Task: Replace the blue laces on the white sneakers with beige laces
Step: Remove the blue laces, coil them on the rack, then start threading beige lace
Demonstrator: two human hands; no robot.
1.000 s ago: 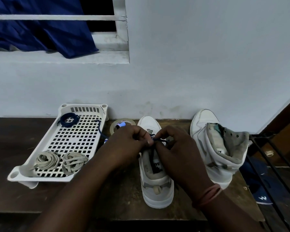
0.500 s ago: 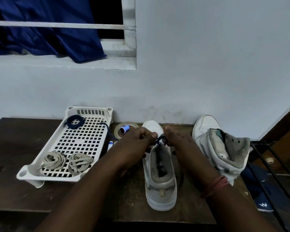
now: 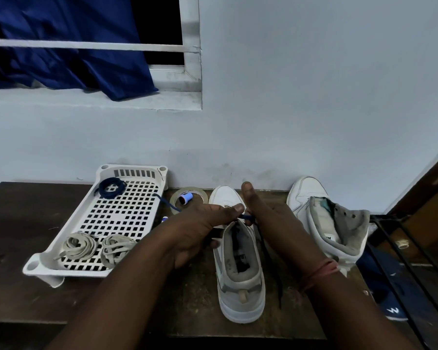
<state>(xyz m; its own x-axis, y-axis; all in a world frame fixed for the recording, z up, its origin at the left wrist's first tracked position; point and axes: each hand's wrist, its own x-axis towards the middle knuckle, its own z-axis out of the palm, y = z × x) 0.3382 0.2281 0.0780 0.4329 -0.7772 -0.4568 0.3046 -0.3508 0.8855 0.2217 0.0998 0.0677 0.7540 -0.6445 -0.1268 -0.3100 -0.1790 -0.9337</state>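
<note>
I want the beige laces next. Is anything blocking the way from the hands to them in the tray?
Nothing visible covers the beige laces; they lie open in the white tray, beside the left hand. Both hands are busy with the blue lace.

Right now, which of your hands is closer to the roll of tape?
Left. The left hand sits just in front of the tape roll, near its right edge. The right hand is farther right, past the sneaker.
</note>
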